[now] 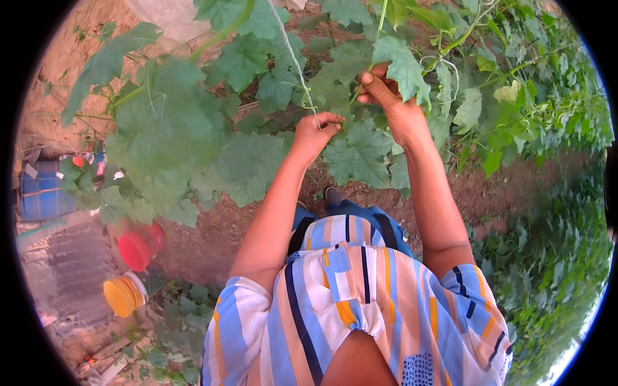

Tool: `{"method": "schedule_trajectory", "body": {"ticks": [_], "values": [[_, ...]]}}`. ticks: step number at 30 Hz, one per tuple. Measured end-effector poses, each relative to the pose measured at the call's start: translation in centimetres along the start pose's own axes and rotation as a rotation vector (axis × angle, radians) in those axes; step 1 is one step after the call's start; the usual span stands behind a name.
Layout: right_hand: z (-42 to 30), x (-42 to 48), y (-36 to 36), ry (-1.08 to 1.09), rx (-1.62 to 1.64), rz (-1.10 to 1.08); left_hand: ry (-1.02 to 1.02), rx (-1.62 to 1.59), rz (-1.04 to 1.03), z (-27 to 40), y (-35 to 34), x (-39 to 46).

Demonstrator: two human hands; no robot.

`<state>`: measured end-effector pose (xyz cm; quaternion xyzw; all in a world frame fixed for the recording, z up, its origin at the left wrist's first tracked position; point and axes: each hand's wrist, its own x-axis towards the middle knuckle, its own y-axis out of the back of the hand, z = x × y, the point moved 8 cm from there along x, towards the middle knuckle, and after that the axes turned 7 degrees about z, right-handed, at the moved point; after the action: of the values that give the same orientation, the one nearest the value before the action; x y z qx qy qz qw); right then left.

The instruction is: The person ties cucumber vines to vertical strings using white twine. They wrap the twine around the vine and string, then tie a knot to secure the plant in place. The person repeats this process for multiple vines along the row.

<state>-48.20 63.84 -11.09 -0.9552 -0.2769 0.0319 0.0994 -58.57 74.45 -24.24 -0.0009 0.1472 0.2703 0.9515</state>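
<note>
My left hand pinches a small green bit of the climbing plant between thumb and forefinger, beside a pale twisted string that runs down to it from above. Thin curled tendrils wind around the string just above that hand. Up and to the right, my right hand holds a thin green vine stem between thumb and fingers. One lobed leaf partly covers its fingers. A broad leaf hangs below and between both hands.
Large leaves fill the left near the camera. A white string loop hangs at a stem on the right. Red and yellow plastic containers and a blue barrel stand left. Bare soil lies around my shoes; dense foliage grows at right.
</note>
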Motion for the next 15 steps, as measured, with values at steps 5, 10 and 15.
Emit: {"method": "schedule_trajectory", "body": {"ticks": [5, 10, 15], "values": [[0.5, -0.8, 0.4, 0.028, 0.005, 0.006, -0.102, -0.056, 0.145, -1.4, 1.1, 0.1], [0.3, -1.2, 3.1, 0.041, -0.019, 0.114, -0.122, 0.142, 0.243, -0.9, 2.7, -0.9], [0.3, -1.5, 3.3, 0.110, -0.012, 0.055, -0.128, 0.261, 0.238, -1.6, 2.6, -0.9]]}}
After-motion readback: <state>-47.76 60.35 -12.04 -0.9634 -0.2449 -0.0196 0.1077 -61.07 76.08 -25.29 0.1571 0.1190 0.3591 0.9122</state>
